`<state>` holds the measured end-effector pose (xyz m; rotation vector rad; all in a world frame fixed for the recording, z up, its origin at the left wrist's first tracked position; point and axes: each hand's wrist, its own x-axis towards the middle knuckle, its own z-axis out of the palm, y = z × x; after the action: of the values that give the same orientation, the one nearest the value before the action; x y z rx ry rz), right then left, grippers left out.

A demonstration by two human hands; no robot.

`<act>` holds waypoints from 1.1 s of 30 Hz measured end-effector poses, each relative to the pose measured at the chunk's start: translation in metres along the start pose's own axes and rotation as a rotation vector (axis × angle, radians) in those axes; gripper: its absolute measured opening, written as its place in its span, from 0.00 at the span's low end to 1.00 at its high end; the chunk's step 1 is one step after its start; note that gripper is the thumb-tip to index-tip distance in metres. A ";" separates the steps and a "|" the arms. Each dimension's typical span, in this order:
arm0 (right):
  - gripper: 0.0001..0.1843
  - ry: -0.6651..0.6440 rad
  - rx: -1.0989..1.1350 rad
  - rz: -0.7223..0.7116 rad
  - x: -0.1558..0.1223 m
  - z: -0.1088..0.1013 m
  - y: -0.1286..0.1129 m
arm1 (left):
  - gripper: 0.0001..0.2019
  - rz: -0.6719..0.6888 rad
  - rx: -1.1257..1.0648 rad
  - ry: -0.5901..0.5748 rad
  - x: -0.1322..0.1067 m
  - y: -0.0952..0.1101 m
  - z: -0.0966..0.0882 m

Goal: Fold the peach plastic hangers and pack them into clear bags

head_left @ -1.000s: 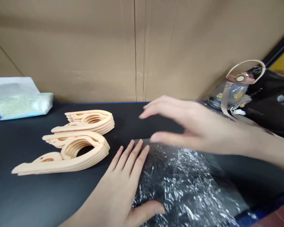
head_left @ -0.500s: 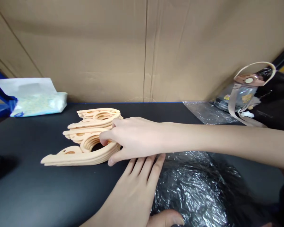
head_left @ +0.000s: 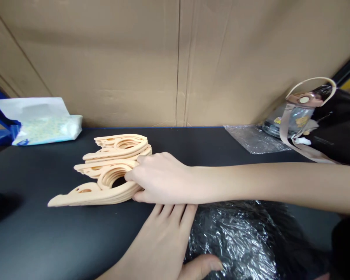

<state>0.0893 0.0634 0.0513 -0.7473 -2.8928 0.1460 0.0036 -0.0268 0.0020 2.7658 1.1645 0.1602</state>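
Note:
Nested beige plastic pieces [head_left: 107,196], which look like clothes hangers with curved arms and oval cut-outs, lie stacked on the black table. My right hand [head_left: 161,179] reaches in from the right, fingers curled round the rounded right end of the front stack. A second stack of the same beige pieces [head_left: 124,152] lies just behind. Below my right wrist, my left hand [head_left: 160,241] lies flat with fingers stretched and thumb out. It rests at the left side of a crinkled black plastic bag [head_left: 233,241]; its fingertips are hidden beneath my right hand.
A pack of wipes or tissues [head_left: 49,130] is at the back left by a blue frame. A clear plastic sheet [head_left: 247,140] and a strapped water bottle [head_left: 297,116] stand at the back right beside a black bag [head_left: 338,128]. Cardboard [head_left: 119,66] walls the back.
My right hand has come slightly nearer to me and its fingers have closed in more. The front stack's left ends have shifted slightly left. My left hand stays flat.

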 end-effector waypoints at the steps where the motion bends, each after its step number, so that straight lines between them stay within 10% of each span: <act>1: 0.07 -0.006 -0.001 -0.001 -0.001 -0.001 0.000 | 0.45 0.008 0.008 0.020 0.000 -0.001 0.003; 6: 0.07 -0.037 -0.007 -0.008 -0.010 -0.005 0.008 | 0.42 0.133 0.089 0.219 -0.003 -0.004 0.014; 15: 0.05 -0.108 -0.033 0.017 -0.062 -0.021 0.061 | 0.28 0.316 0.265 0.186 -0.009 0.004 0.010; 23: 0.04 -0.092 -0.006 0.232 -0.115 -0.031 0.127 | 0.35 0.278 0.268 0.314 -0.018 -0.012 0.021; 30: 0.08 -0.064 -0.013 0.249 -0.122 -0.032 0.153 | 0.29 -0.171 0.338 0.282 0.011 -0.071 -0.064; 33: 0.08 -0.070 -0.013 0.251 -0.120 -0.033 0.151 | 0.28 -0.406 0.404 0.096 0.027 -0.108 -0.092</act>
<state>0.2697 0.1383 0.0490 -1.1272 -2.8552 0.1848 -0.0676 0.0751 0.0758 2.7821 1.9425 0.0130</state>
